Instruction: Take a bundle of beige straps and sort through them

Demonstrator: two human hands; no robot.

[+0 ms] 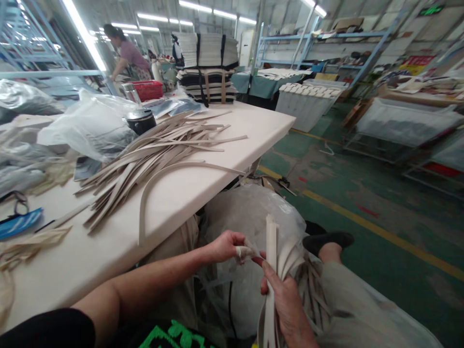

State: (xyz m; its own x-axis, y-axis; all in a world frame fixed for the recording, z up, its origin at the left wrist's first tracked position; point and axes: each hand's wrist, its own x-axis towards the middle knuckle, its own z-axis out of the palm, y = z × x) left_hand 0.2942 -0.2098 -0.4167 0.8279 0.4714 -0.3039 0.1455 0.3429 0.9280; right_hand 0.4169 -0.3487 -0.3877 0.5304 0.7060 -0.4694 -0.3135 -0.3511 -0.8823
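Note:
My right hand (286, 302) is wrapped round a bundle of flat beige strips (271, 241), upright with their ends fanned above the fist. My left hand (228, 246) is closed in a pinch just left of the bundle, with pale wrapping on a finger or thumb. A thin whitish piece seems to run between the two hands, too small and blurred to name. More beige strips (315, 295) hang down beside my right hand, over my lap. Under both hands lies a large clear plastic bag (250, 208). To the left, a loose pile of similar strips (145, 164) lies on the white table (203, 193).
The table's edge runs diagonally left of my hands. On it are a plastic bag (90, 125), a dark cup (140, 122), a blue packet (21, 222) and strapped stacks (208, 67). Another person (132, 55) works behind. Carts (406, 123) stand at right.

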